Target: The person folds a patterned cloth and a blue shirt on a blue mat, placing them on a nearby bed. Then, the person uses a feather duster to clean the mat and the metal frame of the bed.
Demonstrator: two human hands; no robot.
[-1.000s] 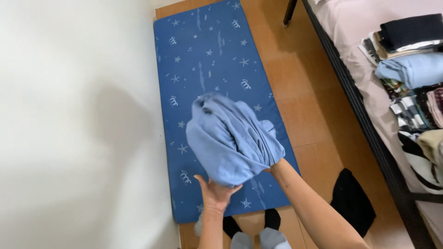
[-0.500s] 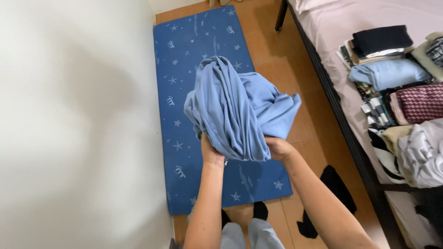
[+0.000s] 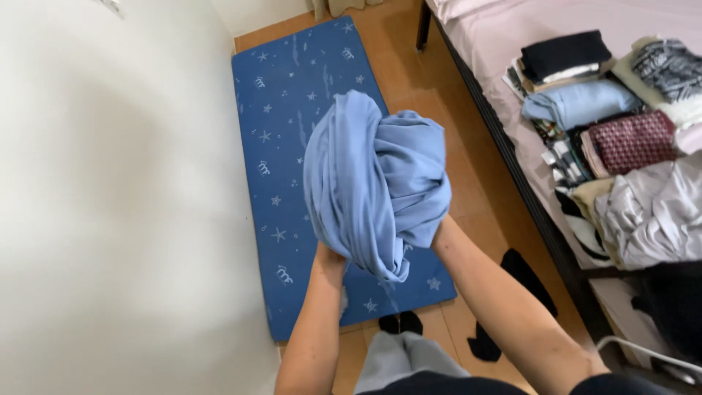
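Hands: our left hand (image 3: 330, 257) and right hand (image 3: 440, 228) grip a bunched blue garment (image 3: 376, 179) at frame centre, above the blue mat (image 3: 281, 132). Risk: loose folds may slip, dropping unevenly.

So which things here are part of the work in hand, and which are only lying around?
In hand:
- light blue garment, bunched up
- left hand and right hand, both mostly hidden under it

Lying about:
- blue star-patterned mat
- folded clothes on the bed
- black socks on the floor
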